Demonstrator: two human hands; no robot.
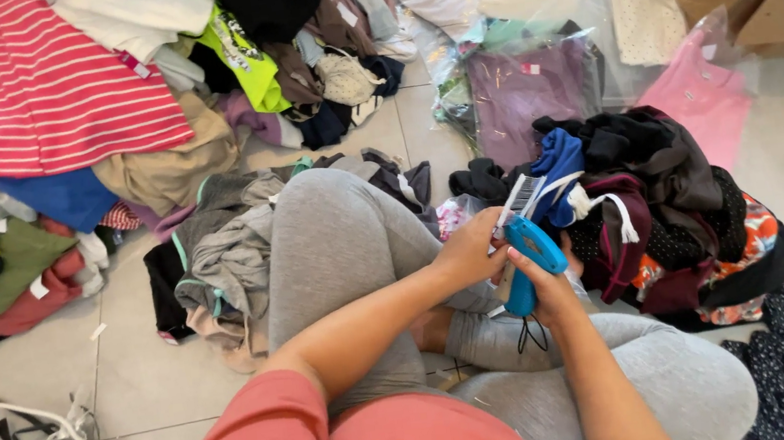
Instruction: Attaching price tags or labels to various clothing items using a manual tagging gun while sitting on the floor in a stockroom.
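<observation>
Right hand (554, 281) gripping blue tagging gun (531, 260), left hand (469, 248) apparently pinching its tag strip (516, 198)

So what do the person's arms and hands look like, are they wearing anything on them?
Both arms are bare from the short coral-pink sleeve down. The left hand and right hand have no gloves, and no rings, watch or bracelets show. The nails on the right hand look pale and shiny. Grey leggings cover the legs.
</observation>
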